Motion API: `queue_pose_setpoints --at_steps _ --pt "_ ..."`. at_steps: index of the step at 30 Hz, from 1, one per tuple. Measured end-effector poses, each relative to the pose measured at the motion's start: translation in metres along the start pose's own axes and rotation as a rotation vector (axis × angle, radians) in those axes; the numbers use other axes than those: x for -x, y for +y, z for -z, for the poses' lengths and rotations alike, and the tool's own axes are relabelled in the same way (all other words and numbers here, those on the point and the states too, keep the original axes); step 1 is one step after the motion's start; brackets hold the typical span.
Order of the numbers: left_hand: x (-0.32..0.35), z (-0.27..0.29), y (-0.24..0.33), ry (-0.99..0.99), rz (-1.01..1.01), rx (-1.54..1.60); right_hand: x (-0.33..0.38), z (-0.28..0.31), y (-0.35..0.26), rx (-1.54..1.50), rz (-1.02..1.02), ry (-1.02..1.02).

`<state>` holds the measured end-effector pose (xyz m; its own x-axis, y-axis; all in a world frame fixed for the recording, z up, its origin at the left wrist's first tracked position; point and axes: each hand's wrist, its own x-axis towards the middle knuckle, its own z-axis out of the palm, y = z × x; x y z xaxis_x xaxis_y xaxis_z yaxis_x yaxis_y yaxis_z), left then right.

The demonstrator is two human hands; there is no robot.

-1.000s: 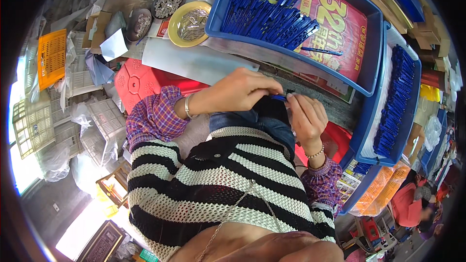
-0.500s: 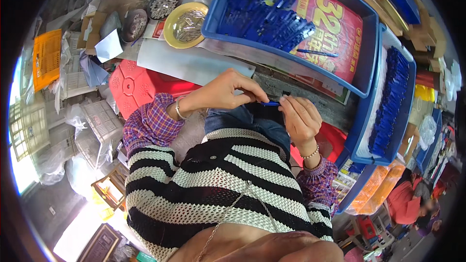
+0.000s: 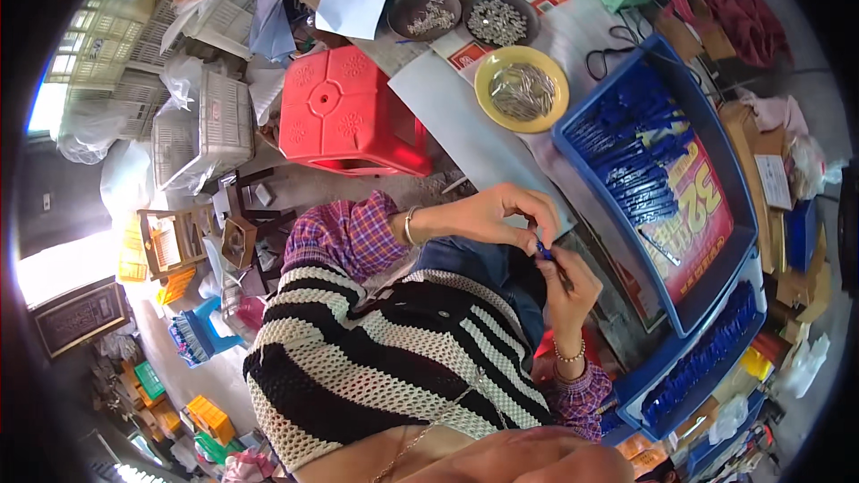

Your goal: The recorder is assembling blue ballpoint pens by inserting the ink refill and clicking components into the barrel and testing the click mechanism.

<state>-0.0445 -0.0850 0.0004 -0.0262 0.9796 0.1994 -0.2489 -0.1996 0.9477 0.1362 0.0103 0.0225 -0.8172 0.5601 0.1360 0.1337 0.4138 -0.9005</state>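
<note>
Above my lap, both hands meet over a slim blue pen-like piece (image 3: 543,252). The thumb and fingertips of my left hand (image 3: 501,213) pinch at its upper end, where a small pale bit shows. Curled fingers of my right hand (image 3: 571,288) grip the piece from the other side and hide most of its length. To the right of the hands is a blue tray (image 3: 617,255), in which many similar blue pieces (image 3: 631,170) lie in rows on a printed red and yellow sheet.
A yellow bowl (image 3: 484,89) of thin silver parts stands on the table beyond my hands. Behind it are two dark dishes (image 3: 401,11) (image 3: 530,16) of small metal parts. A red stool (image 3: 327,112) stands at left. Another blue tray (image 3: 752,322) holds more blue pieces at right.
The view has turned, so the table and trays appear further right and tilted. My hands have drawn closer together, and the blue piece, earlier lying level between them, is now mostly covered by fingers.
</note>
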Motion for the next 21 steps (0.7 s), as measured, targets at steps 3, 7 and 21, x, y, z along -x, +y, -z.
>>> queue_pose_setpoints --at_steps 3,7,21 --pt "0.007 0.006 0.004 0.123 -0.083 0.080 -0.018 -0.013 -0.006 -0.082 -0.048 -0.095" --pt "0.014 0.022 0.020 0.219 -0.080 0.258 -0.050 -0.023 -0.010 -0.042 0.058 -0.213" --pt "0.036 0.066 -0.007 0.780 0.022 0.361 -0.293 -0.057 0.033 0.699 0.633 -0.311"
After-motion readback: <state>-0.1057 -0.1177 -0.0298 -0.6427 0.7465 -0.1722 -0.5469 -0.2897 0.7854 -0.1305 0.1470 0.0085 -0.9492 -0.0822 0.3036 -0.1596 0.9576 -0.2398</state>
